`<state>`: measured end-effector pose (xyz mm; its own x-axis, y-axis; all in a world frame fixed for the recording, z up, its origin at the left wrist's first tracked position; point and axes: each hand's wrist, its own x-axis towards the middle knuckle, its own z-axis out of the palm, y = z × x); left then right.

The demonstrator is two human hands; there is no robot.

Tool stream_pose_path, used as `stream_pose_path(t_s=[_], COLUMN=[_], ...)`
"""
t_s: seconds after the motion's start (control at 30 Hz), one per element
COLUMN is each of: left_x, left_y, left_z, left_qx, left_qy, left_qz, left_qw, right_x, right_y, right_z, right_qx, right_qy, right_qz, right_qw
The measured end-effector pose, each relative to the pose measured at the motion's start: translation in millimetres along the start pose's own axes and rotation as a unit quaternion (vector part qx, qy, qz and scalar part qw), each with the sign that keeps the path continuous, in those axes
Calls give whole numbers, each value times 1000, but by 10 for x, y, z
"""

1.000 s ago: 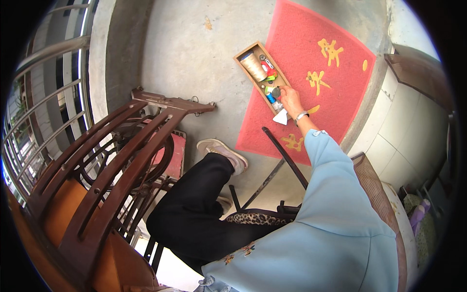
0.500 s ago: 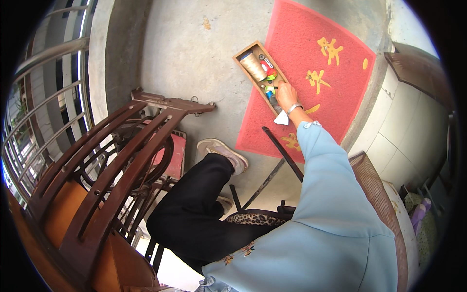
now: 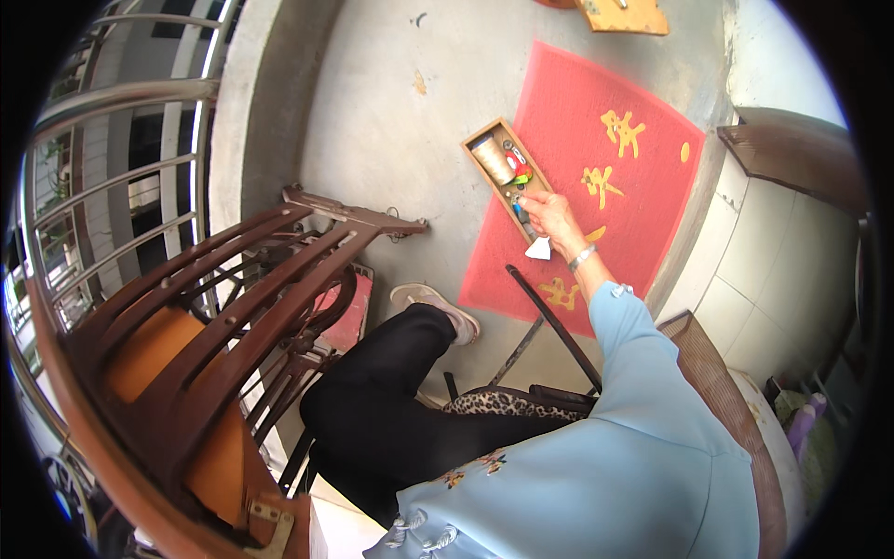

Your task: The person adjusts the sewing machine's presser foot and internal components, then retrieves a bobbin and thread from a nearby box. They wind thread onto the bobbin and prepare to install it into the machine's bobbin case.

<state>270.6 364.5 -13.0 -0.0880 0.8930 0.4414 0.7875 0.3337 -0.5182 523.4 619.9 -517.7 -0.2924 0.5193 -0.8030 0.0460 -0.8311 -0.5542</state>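
Observation:
My right hand (image 3: 549, 216), with a silver band at the wrist, reaches into a long narrow wooden box (image 3: 478, 162) on a red mat (image 3: 639, 226) with yellow lettering. Its thumb and forefinger are pinched at the box's near half, over small items I cannot make out. The box holds a large cream thread spool (image 3: 494, 160), red and green small objects (image 3: 518, 167) and something blue, partly hidden by my fingers. A white triangular piece (image 3: 538, 249) lies at the box's near end, below my hand. My left hand is not in view.
A dark wooden treadle sewing stand (image 3: 221, 352) stands at left beside a metal railing (image 3: 121, 93). Black metal legs (image 3: 554, 326) are by my shoe (image 3: 463, 325). A yellow wooden board (image 3: 624, 17) shows at the top; a brown panel (image 3: 773, 149) and white tiles line the right.
The view has shifted, so the box and mat sit lower and the yellow board shows at the top. My right hand remains at the box, its fingers moving slightly among the items.

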Motion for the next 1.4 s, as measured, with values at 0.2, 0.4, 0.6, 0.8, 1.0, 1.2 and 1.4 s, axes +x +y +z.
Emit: stream_pose_path(t_s=[0.2, 0.4, 0.6, 0.8, 1.0, 1.2, 1.4], left_x=[82, 235, 196, -94, -401, -655, -894], left_y=[312, 286, 263, 169, 32, -100, -352], left_z=[-25, -12, -174, -391, -392, -335, -360], left_qx=[-520, -562, -735, -718, -729, -755, -796], left_qy=[-8, -40, 9, 18, 78, 129, 127], left_qz=[-405, -404, -328, -357, -378, -404, -457], left_qw=[752, 721, 593, 597, 565, 501, 376], right_x=[-1035, -2369, -3443, -4097, -4357, -4544, -4560], right_y=[-1116, -2190, -2466, -2179, -1948, -1803, -1944], right_z=[729, 1320, 1958, 2566, 2940, 3232, 3405], right_qx=[106, 71, -53, -167, -259, -358, -446], right_qy=[-184, -381, -485, -541, -528, -506, -335], right_qz=[-68, -217, -259, -285, -317, -374, -585], right_qw=[975, 896, 834, 773, 744, 690, 588])
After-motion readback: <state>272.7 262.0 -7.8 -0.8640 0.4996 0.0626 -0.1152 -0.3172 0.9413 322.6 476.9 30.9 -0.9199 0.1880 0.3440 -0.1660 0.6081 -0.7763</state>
